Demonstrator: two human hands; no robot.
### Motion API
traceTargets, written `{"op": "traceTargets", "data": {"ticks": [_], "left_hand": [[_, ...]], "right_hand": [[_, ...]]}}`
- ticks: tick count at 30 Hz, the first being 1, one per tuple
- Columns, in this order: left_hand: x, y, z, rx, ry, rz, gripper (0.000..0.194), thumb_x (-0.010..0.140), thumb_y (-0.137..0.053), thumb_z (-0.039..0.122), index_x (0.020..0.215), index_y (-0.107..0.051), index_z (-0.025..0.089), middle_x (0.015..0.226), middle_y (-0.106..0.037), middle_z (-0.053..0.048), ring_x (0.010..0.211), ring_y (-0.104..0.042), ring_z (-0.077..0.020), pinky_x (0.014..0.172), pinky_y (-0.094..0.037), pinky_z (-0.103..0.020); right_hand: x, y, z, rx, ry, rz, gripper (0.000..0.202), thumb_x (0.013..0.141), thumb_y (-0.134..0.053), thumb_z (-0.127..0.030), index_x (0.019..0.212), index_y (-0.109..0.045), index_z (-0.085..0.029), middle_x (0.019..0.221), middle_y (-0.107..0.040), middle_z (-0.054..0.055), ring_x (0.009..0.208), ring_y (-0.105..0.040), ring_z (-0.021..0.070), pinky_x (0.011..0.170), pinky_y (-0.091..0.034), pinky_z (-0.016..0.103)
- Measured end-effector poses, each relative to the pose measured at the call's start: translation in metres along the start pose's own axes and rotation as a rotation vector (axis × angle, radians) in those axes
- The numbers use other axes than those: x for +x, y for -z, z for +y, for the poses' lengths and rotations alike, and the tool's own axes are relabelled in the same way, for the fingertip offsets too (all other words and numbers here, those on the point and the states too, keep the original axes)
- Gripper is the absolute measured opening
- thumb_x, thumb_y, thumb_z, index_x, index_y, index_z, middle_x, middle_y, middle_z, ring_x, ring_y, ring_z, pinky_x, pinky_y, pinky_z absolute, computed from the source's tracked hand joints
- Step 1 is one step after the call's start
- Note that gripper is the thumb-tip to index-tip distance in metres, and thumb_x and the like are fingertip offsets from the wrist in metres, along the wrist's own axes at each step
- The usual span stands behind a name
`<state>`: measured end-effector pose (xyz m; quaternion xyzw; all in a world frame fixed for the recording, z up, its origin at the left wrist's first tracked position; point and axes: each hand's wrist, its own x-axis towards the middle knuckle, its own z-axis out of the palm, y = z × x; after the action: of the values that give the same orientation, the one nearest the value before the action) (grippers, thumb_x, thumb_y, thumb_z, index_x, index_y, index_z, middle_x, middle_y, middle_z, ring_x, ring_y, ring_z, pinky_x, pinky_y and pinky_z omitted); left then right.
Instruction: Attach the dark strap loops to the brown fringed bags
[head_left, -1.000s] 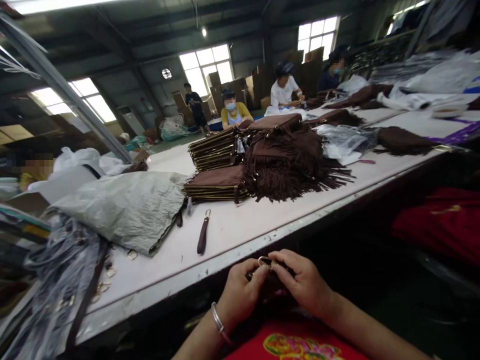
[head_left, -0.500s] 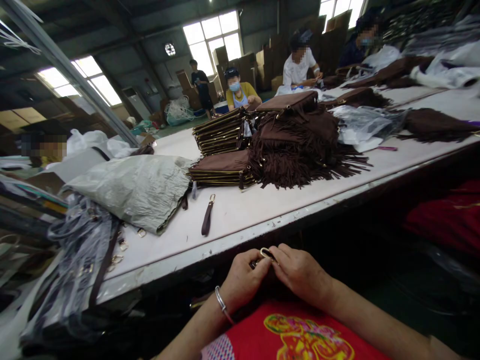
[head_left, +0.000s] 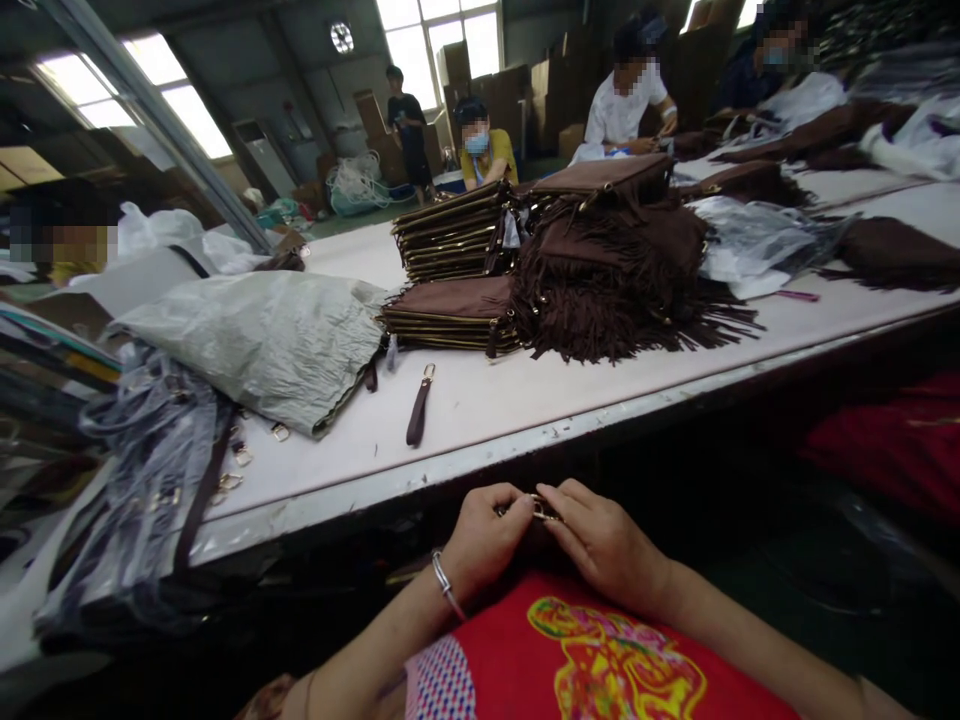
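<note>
Shiny metal clasp (head_left: 541, 508); matt suede fringed bags (head_left: 622, 290).

Bare table (head_left: 570, 395) strip ahead of you: open. Obstacles: brown strap (head_left: 418, 410) centre, grey bag (head_left: 270, 345) left, fringed bag piles (head_left: 600, 290) behind.

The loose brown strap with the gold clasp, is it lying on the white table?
Yes, the brown strap lies flat on the white table, apart from both hands, near the grey bag.

Strap (head_left: 419, 411) lies on the table (head_left: 525, 400), before the stacked pouches (head_left: 452, 312) (fringed bags (head_left: 615, 290) right); crumpled sheet (head_left: 262, 340) left.
</note>
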<state>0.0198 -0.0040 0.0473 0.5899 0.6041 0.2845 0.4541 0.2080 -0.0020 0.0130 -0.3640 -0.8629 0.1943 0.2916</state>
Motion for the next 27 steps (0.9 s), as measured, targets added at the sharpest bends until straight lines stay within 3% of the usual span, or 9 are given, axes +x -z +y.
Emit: {"op": "traceTargets", "data": {"ticks": [5, 9, 12, 19, 24, 27], "left_hand": [[0.0, -0.001, -0.004, -0.031, 0.018, 0.02, 0.03, 0.085, -0.053, 0.034, 0.068, -0.068, 0.014, 0.066, -0.063, 0.0, 0.066, -0.054, -0.0126, 0.062, -0.041, -0.023], [-0.001, 0.002, -0.006, -0.097, -0.001, -0.071, 0.028, 0.084, -0.058, 0.039, 0.079, -0.071, 0.014, 0.074, -0.068, -0.002, 0.069, -0.056, -0.0132, 0.064, -0.043, -0.023], [-0.004, 0.003, -0.007, -0.075, -0.049, -0.105, 0.02, 0.081, -0.062, 0.033, 0.083, -0.071, 0.015, 0.078, -0.07, -0.002, 0.069, -0.058, -0.0131, 0.064, -0.044, -0.022], [-0.004, -0.003, -0.007, 0.16, -0.231, 0.108, 0.013, 0.079, -0.058, 0.021, 0.07, -0.065, 0.016, 0.066, -0.063, -0.001, 0.061, -0.053, -0.0112, 0.06, -0.04, -0.023], [0.0, -0.01, -0.015, 0.267, -0.238, 0.251, 0.015, 0.08, -0.057, 0.022, 0.066, -0.061, 0.016, 0.063, -0.059, 0.0, 0.061, -0.051, -0.0114, 0.06, -0.038, -0.024], [0.002, -0.007, -0.017, 0.245, -0.204, 0.267, 0.015, 0.081, -0.056, 0.022, 0.068, -0.062, 0.016, 0.066, -0.062, -0.001, 0.063, -0.053, -0.0122, 0.063, -0.04, -0.024]], "right_hand": [[0.005, -0.006, -0.004, 0.052, -0.047, -0.003, 0.025, 0.096, -0.041, -0.02, 0.115, -0.057, -0.015, 0.084, -0.057, 0.006, 0.076, -0.057, 0.0174, 0.07, -0.052, 0.032], [0.006, -0.008, -0.003, 0.086, -0.127, 0.049, 0.021, 0.097, -0.041, -0.022, 0.103, -0.061, -0.018, 0.079, -0.056, 0.003, 0.073, -0.055, 0.0156, 0.068, -0.048, 0.03], [0.006, -0.007, 0.0, 0.074, -0.205, 0.103, 0.02, 0.097, -0.042, -0.022, 0.099, -0.063, -0.02, 0.08, -0.058, 0.003, 0.073, -0.056, 0.015, 0.068, -0.046, 0.029], [0.013, -0.012, -0.005, -0.005, -0.205, 0.068, 0.019, 0.095, -0.042, -0.018, 0.088, -0.059, -0.019, 0.076, -0.053, 0.002, 0.072, -0.053, 0.0159, 0.068, -0.044, 0.03], [0.01, -0.016, -0.009, -0.046, -0.182, 0.031, 0.021, 0.095, -0.04, -0.018, 0.083, -0.057, -0.019, 0.078, -0.054, 0.003, 0.073, -0.053, 0.0164, 0.07, -0.044, 0.031], [0.008, -0.009, -0.006, 0.037, -0.197, 0.016, 0.022, 0.097, -0.04, -0.022, 0.088, -0.06, -0.02, 0.078, -0.057, 0.004, 0.074, -0.055, 0.0164, 0.071, -0.046, 0.031]]}}
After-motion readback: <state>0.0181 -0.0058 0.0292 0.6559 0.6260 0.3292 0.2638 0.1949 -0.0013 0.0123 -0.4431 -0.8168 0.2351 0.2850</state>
